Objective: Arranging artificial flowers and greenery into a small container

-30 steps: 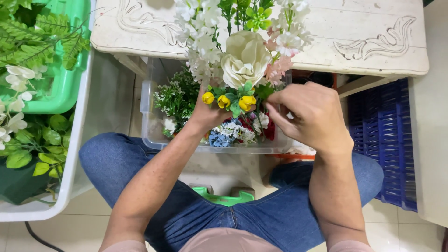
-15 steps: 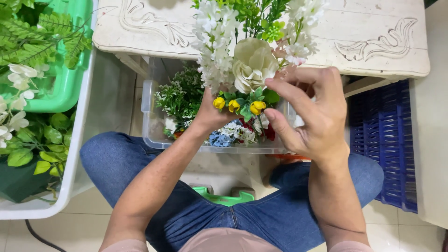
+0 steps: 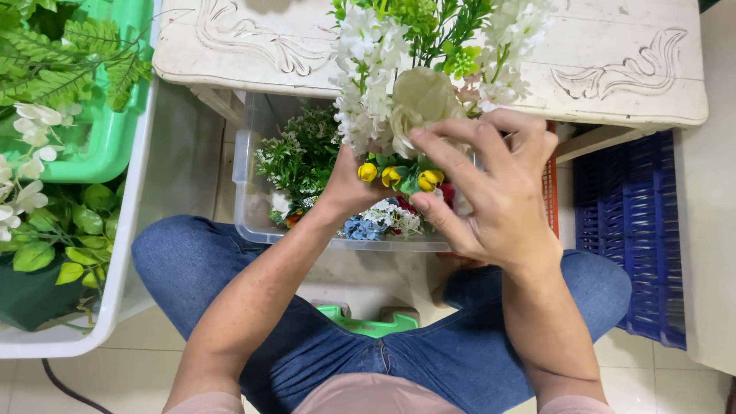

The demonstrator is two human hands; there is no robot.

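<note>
Since a second ago your right hand has risen frame-centre, fingers spread on the cream rose, while your left hand stays clamped on the bouquet stems; arranging continues, so shift blooms gently.

So the bunch of artificial flowers sits up front between both hands, left hand under it, right hand on its right side. Right below is a clear plastic bin with loose blooms inside, tucked under a carved white table. Green plastic tub of fern leaves off left, blue plastic crate off right.
</note>
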